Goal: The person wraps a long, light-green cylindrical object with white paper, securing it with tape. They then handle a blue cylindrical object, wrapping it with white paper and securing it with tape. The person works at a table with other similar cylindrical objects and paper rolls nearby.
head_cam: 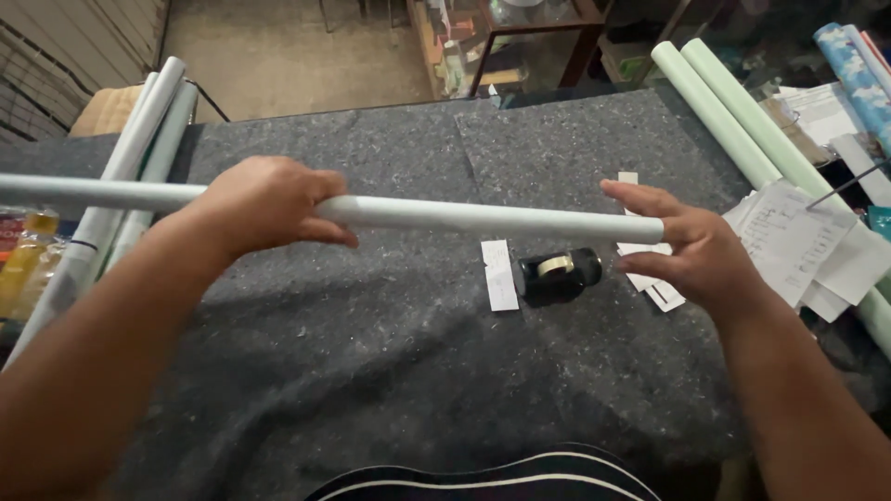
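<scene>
A long pale roll of paper (464,218) hangs level above a table covered in dark grey felt (371,343). My left hand (269,202) is closed around the roll near its middle. My right hand (691,241) cups the roll's right end with its fingers spread against it. Below the roll, a black tape dispenser (560,271) lies on the felt beside a white paper slip (499,275). More white slips (650,283) lie partly hidden under my right hand.
Pale rolls (139,158) lean along the table's left edge, with bottles (23,260) beside them. Two light green rolls (733,121) run along the right edge. Loose paper sheets (798,237) and a blue patterned roll (854,70) lie at the right. A wooden shelf (520,46) stands beyond the table.
</scene>
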